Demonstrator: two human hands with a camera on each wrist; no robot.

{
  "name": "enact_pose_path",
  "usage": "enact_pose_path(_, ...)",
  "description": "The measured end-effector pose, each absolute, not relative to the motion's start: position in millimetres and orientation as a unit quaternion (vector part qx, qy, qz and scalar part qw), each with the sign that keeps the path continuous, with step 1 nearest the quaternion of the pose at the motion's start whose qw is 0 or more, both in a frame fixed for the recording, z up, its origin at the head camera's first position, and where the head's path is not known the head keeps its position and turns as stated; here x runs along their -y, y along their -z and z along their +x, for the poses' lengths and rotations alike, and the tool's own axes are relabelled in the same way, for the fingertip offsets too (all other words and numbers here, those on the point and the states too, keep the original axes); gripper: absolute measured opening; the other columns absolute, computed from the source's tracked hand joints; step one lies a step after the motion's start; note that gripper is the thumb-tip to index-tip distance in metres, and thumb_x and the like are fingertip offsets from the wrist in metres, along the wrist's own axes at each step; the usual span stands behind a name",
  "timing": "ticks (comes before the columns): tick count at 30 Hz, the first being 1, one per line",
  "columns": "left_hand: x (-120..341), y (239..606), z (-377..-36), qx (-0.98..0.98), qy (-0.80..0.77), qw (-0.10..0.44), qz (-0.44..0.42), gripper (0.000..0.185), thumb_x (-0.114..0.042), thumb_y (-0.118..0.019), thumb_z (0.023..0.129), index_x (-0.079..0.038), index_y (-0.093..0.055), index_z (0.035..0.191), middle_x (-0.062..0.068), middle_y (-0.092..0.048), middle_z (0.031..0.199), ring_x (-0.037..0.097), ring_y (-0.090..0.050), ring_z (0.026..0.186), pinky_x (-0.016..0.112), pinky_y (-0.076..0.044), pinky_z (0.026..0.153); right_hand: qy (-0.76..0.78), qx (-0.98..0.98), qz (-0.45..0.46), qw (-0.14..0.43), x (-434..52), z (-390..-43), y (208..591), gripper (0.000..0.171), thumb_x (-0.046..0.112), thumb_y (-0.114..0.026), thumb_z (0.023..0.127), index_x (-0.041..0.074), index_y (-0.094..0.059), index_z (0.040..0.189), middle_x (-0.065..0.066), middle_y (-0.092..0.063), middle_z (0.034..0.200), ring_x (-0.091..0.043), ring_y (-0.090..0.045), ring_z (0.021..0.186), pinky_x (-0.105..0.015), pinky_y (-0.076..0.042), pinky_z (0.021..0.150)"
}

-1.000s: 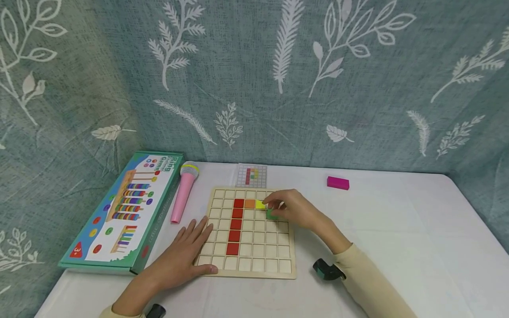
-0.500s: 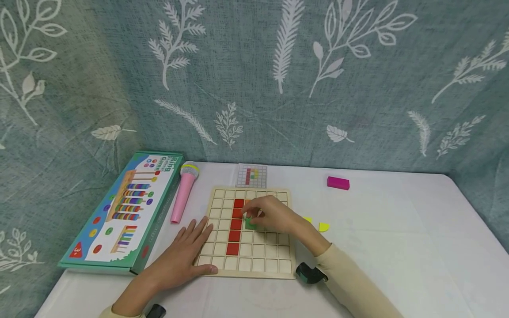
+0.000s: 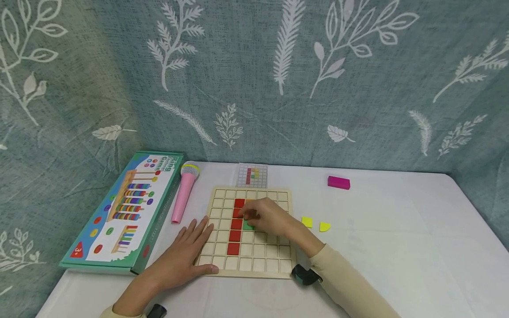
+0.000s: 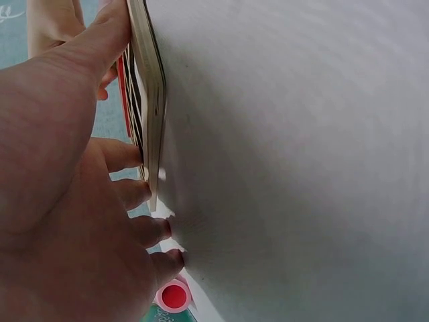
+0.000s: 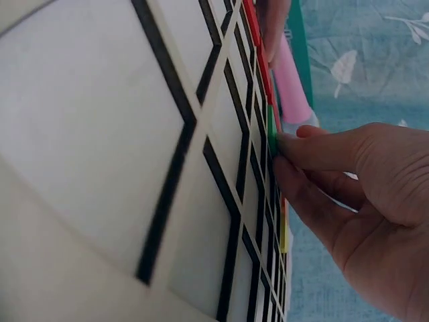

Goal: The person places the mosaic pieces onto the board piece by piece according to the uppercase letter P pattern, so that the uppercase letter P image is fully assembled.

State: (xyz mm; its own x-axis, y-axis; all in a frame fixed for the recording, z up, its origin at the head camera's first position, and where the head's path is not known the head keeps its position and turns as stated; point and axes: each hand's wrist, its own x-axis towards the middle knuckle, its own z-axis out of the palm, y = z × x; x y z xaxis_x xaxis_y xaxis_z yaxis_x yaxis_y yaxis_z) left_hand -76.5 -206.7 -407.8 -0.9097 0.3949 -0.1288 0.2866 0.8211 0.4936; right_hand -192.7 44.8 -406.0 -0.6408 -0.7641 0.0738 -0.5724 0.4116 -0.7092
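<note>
A wooden grid board [image 3: 294, 247] lies on the table with a column of red square tiles [image 3: 235, 224] in its cells. My right hand [image 3: 268, 216] is over the board, thumb and fingertips pinching a green square tile [image 3: 248, 225] beside the middle of the red column. In the right wrist view that green tile [image 5: 271, 127] sits low at the board's surface. A yellow tile [image 5: 284, 231] shows behind the fingers there; in the head view the hand mostly hides that row. My left hand [image 3: 179, 256] rests spread on the board's left edge, fingers straight.
Right of the board lie a square yellow tile [image 3: 306, 221] and a rounded yellow piece [image 3: 324, 227]. A magenta block [image 3: 339, 182] is farther back. Behind the board is a pattern card [image 3: 252, 176]. A pink toy microphone [image 3: 184, 194] and a game box [image 3: 127, 212] stand left.
My right hand has carried the green tile left and slightly nearer, to beside the red column. The yellow pieces right of the board have come into view. My left hand has stayed still.
</note>
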Motion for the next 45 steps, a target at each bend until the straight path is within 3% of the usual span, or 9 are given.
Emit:
enact_pose_path(12,207.6,409.6,-76.4,-0.947,-0.242,0.116,0.178,0.104,-0.066,-0.065,0.08,-0.002,-0.028,0.153,0.017,-0.016,0.162,0.046,-0.011,0.146,0.062,-0.013,0.115,0.357,-0.84,-0.389,0.125,-54.1,-195.4,401.3,0.023,-0.001,-0.068,0.09,0.003,-0.071,0.112,-0.004,-0.071,0.095,-0.011,-0.064,0.087,-0.02,-0.054,0.077)
enact_pose_path(27,208.9,409.4,-76.7,-0.947,-0.24,0.105,0.186,0.102,-0.064,-0.066,0.081,-0.001,-0.029,0.153,0.018,-0.017,0.161,0.047,-0.012,0.145,0.062,-0.014,0.114,0.338,-0.877,-0.327,0.095,-141.5,-206.9,385.9,0.022,0.002,-0.07,0.089,-0.001,-0.07,0.111,-0.002,-0.069,0.091,-0.013,-0.062,0.084,-0.027,-0.056,0.076)
enact_pose_path(36,207.7,409.7,-76.7,-0.948,-0.235,0.104,0.187,0.102,-0.063,-0.066,0.081,0.0,-0.029,0.152,0.019,-0.018,0.161,0.048,-0.012,0.145,0.063,-0.014,0.114,0.341,-0.89,-0.285,0.103,-194.3,-195.6,394.4,0.03,0.004,-0.078,0.082,-0.001,-0.071,0.111,-0.003,-0.069,0.092,-0.013,-0.061,0.084,-0.03,-0.056,0.076)
enact_pose_path(45,207.6,410.3,-76.7,-0.948,-0.238,0.1,0.188,0.102,-0.063,-0.067,0.081,0.0,-0.03,0.152,0.02,-0.018,0.161,0.048,-0.012,0.145,0.063,-0.014,0.114,0.331,-0.896,-0.275,0.108,-215.3,-182.8,406.0,0.037,0.01,-0.084,0.076,0.002,-0.071,0.11,0.0,-0.071,0.098,-0.014,-0.062,0.087,-0.029,-0.056,0.077)
